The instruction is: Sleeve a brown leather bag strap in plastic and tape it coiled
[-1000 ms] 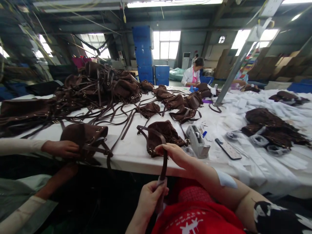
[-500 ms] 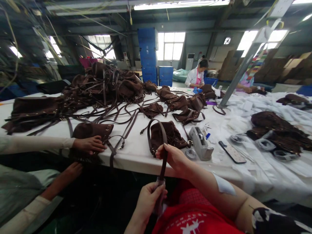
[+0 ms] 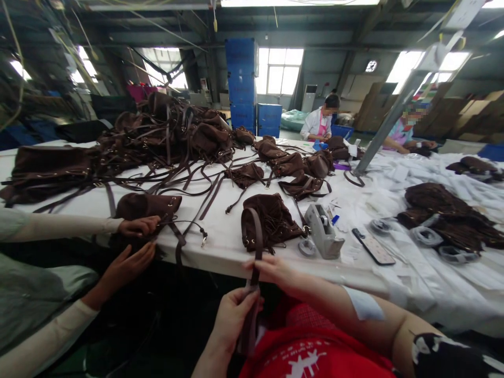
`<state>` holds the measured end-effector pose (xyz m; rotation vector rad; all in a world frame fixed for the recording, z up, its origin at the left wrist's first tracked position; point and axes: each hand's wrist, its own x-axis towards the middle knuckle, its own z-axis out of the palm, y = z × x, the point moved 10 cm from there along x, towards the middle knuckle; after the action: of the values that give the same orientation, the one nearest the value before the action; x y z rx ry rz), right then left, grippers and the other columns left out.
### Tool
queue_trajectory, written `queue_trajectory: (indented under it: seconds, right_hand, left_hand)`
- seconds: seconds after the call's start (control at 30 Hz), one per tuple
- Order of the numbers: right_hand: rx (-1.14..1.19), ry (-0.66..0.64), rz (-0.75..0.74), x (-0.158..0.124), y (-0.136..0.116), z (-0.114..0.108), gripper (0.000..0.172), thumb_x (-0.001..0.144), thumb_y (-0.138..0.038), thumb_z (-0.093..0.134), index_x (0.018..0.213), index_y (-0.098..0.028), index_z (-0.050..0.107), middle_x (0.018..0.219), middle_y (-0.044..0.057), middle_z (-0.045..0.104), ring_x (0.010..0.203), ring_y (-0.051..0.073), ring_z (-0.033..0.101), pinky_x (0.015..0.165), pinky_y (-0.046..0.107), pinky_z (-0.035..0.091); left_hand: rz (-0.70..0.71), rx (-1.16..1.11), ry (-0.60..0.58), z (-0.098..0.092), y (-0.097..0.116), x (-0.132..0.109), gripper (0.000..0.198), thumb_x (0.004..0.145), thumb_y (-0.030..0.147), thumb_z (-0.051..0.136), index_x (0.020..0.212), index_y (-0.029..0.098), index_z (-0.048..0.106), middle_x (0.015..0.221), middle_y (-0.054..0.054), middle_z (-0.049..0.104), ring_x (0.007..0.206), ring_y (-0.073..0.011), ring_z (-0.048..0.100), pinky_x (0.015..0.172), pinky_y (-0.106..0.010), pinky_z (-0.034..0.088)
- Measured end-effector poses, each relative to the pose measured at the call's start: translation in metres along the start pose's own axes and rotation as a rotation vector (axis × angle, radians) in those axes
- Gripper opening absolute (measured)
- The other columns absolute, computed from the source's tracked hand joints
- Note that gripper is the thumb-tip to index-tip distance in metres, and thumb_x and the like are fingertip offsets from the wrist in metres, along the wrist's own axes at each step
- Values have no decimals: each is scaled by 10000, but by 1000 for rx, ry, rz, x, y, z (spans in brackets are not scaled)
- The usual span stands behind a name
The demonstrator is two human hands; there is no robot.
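Note:
My left hand (image 3: 235,315) is closed around the lower part of a dark brown bag strap (image 3: 258,236), where a clear plastic sleeve (image 3: 252,328) covers it. Higher up, my right hand (image 3: 273,269) grips the same strap between thumb and fingers, close to the table's front edge. The strap arches up and bends over in front of a fringed brown bag (image 3: 275,218), which lies on the table just beyond my hands.
A grey tape dispenser (image 3: 323,233) and a phone (image 3: 373,245) are right of the bag. At left, a co-worker's hands (image 3: 137,239) handle another brown bag (image 3: 147,206). A large heap of bags (image 3: 169,131) lies behind. Two people sit across the white table (image 3: 224,210).
My right hand has slid down the strap, closer to my left hand, and the strap's loop has sunk lower. The co-worker's lower hand has risen to the bag at left.

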<state>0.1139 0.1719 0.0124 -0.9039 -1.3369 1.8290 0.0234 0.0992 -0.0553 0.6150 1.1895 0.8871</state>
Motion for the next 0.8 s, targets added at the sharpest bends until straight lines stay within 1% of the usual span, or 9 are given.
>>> queue_trajectory:
  seconds: [0.03, 0.1, 0.17, 0.3, 0.43, 0.53, 0.6, 0.67, 0.8]
  right_hand:
    - [2, -172, 86, -6, 15, 18, 467, 785, -493, 635, 1056, -116, 687, 951, 98, 607, 870, 134, 560, 829, 261, 422]
    - [88, -233, 203, -11, 29, 25, 515, 722, -461, 695, 1060, -72, 675, 852, 104, 607, 715, 129, 557, 723, 273, 442]
    - [163, -104, 92, -1, 7, 11, 388, 726, -346, 708, 1010, -81, 682, 1060, 125, 600, 996, 153, 550, 929, 259, 388]
    - [282, 59, 39, 15, -12, -4, 425, 799, -454, 633, 859, -34, 655, 899, 140, 611, 815, 147, 580, 805, 263, 421]
    - [20, -98, 184, 3, 39, 19, 537, 740, -519, 663, 1001, -49, 668, 857, 86, 608, 727, 81, 535, 739, 225, 410]
    - [-68, -162, 272, -2, 65, 20, 495, 730, -475, 664, 911, -16, 623, 782, 60, 587, 697, 90, 537, 693, 230, 419]
    - [-302, -53, 233, 12, 54, -3, 368, 805, -382, 600, 873, -23, 642, 772, 62, 603, 665, 79, 509, 636, 213, 398]
    - [-519, 165, 13, 33, 13, -32, 379, 806, -433, 591, 937, -84, 660, 876, 36, 621, 775, 89, 545, 690, 201, 421]
    - [-730, 236, -182, 62, -26, -41, 747, 698, -548, 667, 1362, -261, 482, 1314, 51, 441, 1129, 145, 489, 980, 265, 404]
  left_hand:
    - [13, -10, -1, -2, 2, 1, 594, 599, 417, 787, 984, -4, 626, 832, -150, 638, 659, -114, 591, 645, -209, 464]
    - [16, 37, -22, -4, 0, 2, 590, 609, 427, 778, 976, -9, 625, 818, -150, 637, 629, -108, 573, 585, -201, 450]
    - [-8, 122, -30, -3, -8, 4, 615, 597, 493, 760, 910, -19, 627, 800, -168, 631, 600, -112, 560, 520, -189, 418]
    - [-43, 115, -7, 0, -12, 2, 626, 572, 498, 763, 898, -19, 625, 846, -188, 631, 636, -112, 587, 575, -183, 447]
    - [23, -5, 52, -12, 3, 0, 521, 619, 408, 773, 903, -8, 638, 827, -146, 637, 679, -115, 592, 646, -200, 465]
    - [-17, 53, 47, -20, -6, 0, 583, 608, 468, 766, 906, -15, 631, 839, -158, 634, 664, -125, 581, 577, -202, 448]
    - [-59, 127, 41, -21, -19, 0, 648, 611, 531, 745, 921, -24, 622, 843, -183, 630, 639, -136, 578, 535, -212, 439]
    - [-65, 153, 23, -18, -28, 0, 648, 610, 538, 742, 898, -29, 618, 834, -190, 628, 630, -125, 576, 550, -206, 443]
    - [-102, 120, 55, -18, -38, 1, 682, 569, 519, 756, 943, -25, 587, 878, -184, 632, 682, -126, 585, 595, -214, 467]
